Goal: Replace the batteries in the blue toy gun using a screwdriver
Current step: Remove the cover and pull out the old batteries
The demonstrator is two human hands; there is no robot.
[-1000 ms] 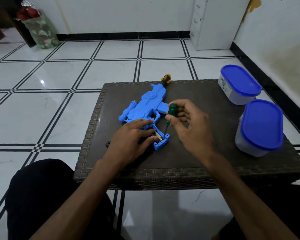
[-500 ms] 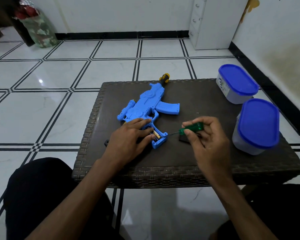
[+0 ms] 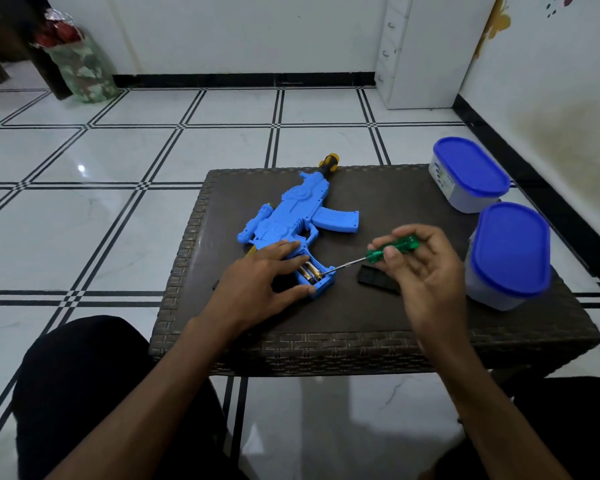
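The blue toy gun (image 3: 291,216) is lying flat on the dark woven table (image 3: 361,327), muzzle pointing away from the person and stock end nearest. The battery compartment in the stock is standing open, and the batteries (image 3: 310,271) are showing inside it side by side.

The left hand (image 3: 257,285) is resting on the stock end of the gun. Its fingers are lying nearly straight along the near and far edges of the open compartment, pressing the gun down onto the table; this grip is spread, not curled round anything.

The right hand (image 3: 420,268) is pinching the green handle of the screwdriver (image 3: 392,249) between thumb and fingertips, so this grip is clamped on the tool. The hand is sitting to the right of the gun, apart from it. The metal shaft is running leftward and slightly downward from the handle, and its tip is meeting the right end of the compartment at the batteries.

A black compartment cover (image 3: 374,277) is lying on the table just below the screwdriver shaft, partly hidden by the right hand. Two containers with blue lids (image 3: 471,168) (image 3: 510,247) are standing along the table's right side, well apart from the gun.
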